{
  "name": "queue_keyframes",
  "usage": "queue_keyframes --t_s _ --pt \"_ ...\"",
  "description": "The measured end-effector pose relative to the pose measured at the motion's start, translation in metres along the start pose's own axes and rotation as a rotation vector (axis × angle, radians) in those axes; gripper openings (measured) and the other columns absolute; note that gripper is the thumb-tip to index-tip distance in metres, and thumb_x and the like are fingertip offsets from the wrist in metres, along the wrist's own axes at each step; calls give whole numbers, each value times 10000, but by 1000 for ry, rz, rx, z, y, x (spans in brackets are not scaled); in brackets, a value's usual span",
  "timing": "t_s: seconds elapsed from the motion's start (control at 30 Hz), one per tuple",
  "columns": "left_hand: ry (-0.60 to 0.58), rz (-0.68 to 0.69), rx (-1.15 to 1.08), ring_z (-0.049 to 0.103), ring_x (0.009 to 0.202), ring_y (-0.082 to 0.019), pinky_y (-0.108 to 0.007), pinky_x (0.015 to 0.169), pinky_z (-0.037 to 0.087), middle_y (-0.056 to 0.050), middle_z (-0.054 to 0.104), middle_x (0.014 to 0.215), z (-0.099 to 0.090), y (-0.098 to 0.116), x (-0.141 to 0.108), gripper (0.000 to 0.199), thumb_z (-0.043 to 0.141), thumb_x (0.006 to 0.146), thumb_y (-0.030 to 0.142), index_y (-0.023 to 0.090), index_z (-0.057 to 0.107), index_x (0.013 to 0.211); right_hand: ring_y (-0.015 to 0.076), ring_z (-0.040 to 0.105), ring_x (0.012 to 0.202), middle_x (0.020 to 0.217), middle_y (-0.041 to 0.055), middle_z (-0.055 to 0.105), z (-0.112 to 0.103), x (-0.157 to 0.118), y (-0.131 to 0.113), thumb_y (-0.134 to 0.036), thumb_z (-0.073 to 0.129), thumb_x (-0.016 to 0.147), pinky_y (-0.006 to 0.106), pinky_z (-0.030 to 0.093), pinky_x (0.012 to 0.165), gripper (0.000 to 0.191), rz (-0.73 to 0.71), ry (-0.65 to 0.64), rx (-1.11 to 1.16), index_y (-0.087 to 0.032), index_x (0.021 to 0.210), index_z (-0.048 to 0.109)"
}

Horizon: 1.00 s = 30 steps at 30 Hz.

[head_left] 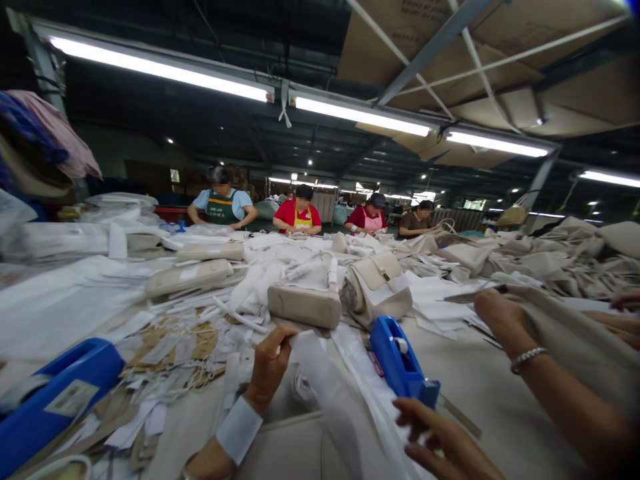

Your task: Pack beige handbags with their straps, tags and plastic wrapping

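Note:
My left hand [273, 363] pinches the top corner of a thin, translucent white strip [330, 380], which hangs down to the right. It looks like packing paper or soft plastic; I cannot tell which. Below lies a beige bag panel [285, 447], partly covered by the strip. My right hand [440, 437] is low on the right, fingers apart and holding nothing, just in front of a blue tape dispenser [397, 360]. A small white roll [303, 387] sits behind the strip. Ahead stand a beige handbag [305, 305] and a flap bag with a clasp [383, 280].
At right, a co-worker's hand [497, 310] with a bracelet holds beige material [575, 327]. Another blue tape dispenser [60, 400] lies at left beside a heap of tags [175, 347]. Beige bags pile up [565, 260] at far right. Several people work across the table.

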<state>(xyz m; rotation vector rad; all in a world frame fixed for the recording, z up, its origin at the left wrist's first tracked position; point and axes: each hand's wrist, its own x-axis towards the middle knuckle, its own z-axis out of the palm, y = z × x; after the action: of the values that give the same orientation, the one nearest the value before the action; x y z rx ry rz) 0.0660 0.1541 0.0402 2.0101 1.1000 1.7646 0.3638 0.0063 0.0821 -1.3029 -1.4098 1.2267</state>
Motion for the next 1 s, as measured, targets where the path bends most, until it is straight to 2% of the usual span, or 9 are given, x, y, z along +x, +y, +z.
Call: queue_keyframes --t_s 0.1,0.23,0.33,0.4,0.57,0.63,0.77,0.83,1.0 --pt "-5 -66 -39 618 704 -150 -225 654 479 -2 672 750 -1 -3 1 170 497 795 141 190 657 823 270 580 1128 1264 116 598 39 58 -10 -369 762 679 421 482 944 631 -140 14 63 -228 1264 572" --pt "12 -172 -131 615 665 -150 -213 592 474 -5 676 733 -5 -7 4 137 520 824 221 175 650 831 271 528 1213 1344 151 529 100 131 -27 -384 782 594 407 413 1010 863 -188 -45 171 -177 1356 434" --pt "85 -353 -331 608 691 -149 -213 636 472 1 681 738 -8 -9 6 101 593 766 235 170 653 814 232 637 905 1046 102 653 133 161 -26 -354 794 530 350 472 793 897 -79 -109 210 -129 1326 446" --pt "134 -447 -462 590 701 -138 -204 651 460 12 672 743 -9 -11 7 112 631 717 216 170 655 816 179 603 669 789 24 651 144 166 -20 -325 785 509 297 432 633 796 -28 -133 223 -112 1229 522" --pt "134 -525 -579 529 643 -105 -183 592 414 26 629 721 -6 -19 6 127 683 705 229 166 648 809 97 483 504 582 -57 558 141 148 -13 -320 731 582 232 337 533 506 11 -127 307 -129 1031 595" --pt "116 -541 -604 510 613 -97 -180 564 395 29 614 699 -4 -19 6 130 693 710 239 165 645 806 89 488 503 598 -60 569 134 139 -13 -298 753 592 220 336 534 565 27 -145 398 -137 1103 575" --pt "62 -553 -671 513 595 -98 -190 562 396 20 624 705 -4 -12 6 161 717 702 245 167 640 820 139 598 579 752 -10 676 125 125 -14 -177 791 534 234 398 566 916 61 -229 590 -203 1372 422" --pt "37 -547 -705 554 649 -121 -207 607 427 4 646 748 -5 -8 6 176 704 696 235 170 643 848 151 621 604 799 10 699 121 120 -14 -136 780 520 239 413 574 947 64 -265 629 -217 1395 425" --pt "-60 -396 -726 624 956 -219 -295 879 469 -62 692 947 -10 -3 5 329 606 657 201 161 663 978 136 630 693 917 68 739 93 102 -18 -174 804 509 227 430 640 529 81 -178 608 -154 1032 735"
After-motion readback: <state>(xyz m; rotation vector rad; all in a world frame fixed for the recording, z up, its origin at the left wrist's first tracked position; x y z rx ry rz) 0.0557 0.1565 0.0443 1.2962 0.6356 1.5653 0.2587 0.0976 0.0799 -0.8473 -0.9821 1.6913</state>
